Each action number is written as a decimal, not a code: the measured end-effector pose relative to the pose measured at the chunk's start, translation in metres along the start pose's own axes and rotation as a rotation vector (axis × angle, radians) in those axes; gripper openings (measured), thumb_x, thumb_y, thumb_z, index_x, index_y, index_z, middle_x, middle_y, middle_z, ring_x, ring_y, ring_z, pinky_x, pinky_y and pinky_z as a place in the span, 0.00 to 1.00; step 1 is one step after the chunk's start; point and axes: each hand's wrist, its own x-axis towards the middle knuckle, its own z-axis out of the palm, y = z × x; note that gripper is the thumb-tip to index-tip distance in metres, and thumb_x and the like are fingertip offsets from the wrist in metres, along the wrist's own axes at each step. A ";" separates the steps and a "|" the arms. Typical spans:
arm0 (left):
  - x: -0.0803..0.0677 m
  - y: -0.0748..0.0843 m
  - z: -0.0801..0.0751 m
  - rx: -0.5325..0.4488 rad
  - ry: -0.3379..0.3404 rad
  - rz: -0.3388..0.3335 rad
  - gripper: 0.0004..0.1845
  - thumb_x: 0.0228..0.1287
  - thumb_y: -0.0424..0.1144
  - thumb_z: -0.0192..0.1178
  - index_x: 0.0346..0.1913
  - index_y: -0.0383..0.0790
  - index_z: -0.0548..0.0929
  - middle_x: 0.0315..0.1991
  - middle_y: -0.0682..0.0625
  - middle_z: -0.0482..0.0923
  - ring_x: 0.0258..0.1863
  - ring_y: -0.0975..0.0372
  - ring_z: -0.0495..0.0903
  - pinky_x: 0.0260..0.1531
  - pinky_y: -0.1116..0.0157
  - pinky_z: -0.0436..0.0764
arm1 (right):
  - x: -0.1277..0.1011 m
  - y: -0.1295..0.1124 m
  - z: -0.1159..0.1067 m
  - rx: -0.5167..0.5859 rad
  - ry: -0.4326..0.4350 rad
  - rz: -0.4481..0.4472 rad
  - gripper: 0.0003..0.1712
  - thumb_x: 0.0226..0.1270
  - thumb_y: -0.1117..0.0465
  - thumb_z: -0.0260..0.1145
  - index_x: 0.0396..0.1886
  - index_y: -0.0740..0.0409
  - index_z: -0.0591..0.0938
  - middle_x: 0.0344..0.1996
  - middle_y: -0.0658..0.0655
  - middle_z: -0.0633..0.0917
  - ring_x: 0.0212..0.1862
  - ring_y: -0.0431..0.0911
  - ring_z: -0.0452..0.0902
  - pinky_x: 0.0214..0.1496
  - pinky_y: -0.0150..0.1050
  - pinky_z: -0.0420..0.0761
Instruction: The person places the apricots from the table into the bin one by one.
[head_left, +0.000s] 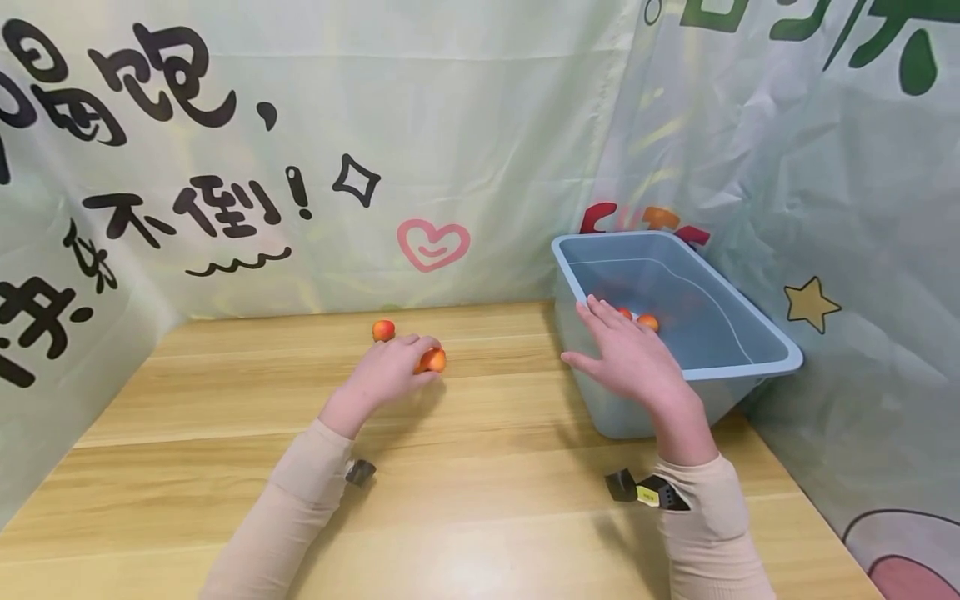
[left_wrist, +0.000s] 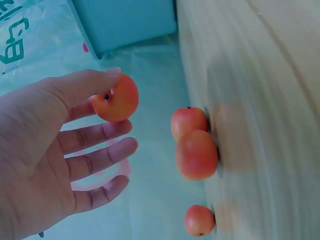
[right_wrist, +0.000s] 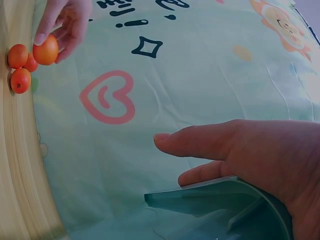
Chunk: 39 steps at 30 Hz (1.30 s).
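Orange-red round fruit (left_wrist: 125, 104) is pinched in the left grip (head_left: 386, 367), above the light wood-grain surface (head_left: 472, 467).
Thumb and fingertips hold it near the far edge, beside three similar fruits (head_left: 383, 330); by the far right corner, the released right grip (head_left: 633, 354), fingers straight, is at the rim of a pale-blue plastic bin (head_left: 738, 372) containing two more fruits (head_left: 648, 322).

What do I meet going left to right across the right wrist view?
Three fruits on the table, then the held fruit, the pink heart on the backdrop, and lastly the right hand.
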 end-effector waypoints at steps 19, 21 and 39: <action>0.047 0.026 -0.014 -0.093 0.071 0.017 0.25 0.65 0.51 0.62 0.62 0.49 0.75 0.56 0.50 0.80 0.50 0.54 0.81 0.49 0.54 0.79 | -0.001 0.000 0.001 0.004 0.004 0.000 0.46 0.69 0.41 0.58 0.78 0.57 0.53 0.77 0.63 0.52 0.78 0.59 0.46 0.74 0.63 0.53; 0.054 0.030 -0.016 -0.099 0.094 0.031 0.24 0.65 0.52 0.62 0.62 0.50 0.75 0.55 0.51 0.80 0.49 0.55 0.81 0.49 0.54 0.79 | -0.001 0.001 0.001 0.005 0.004 0.002 0.46 0.69 0.41 0.58 0.78 0.56 0.53 0.78 0.63 0.52 0.78 0.59 0.46 0.74 0.63 0.53; 0.115 0.071 -0.026 -0.269 0.192 0.036 0.26 0.66 0.54 0.60 0.65 0.52 0.73 0.58 0.52 0.78 0.49 0.61 0.79 0.50 0.59 0.79 | 0.000 0.000 0.001 -0.006 0.009 0.005 0.46 0.69 0.41 0.59 0.78 0.56 0.53 0.77 0.63 0.53 0.78 0.59 0.47 0.73 0.64 0.53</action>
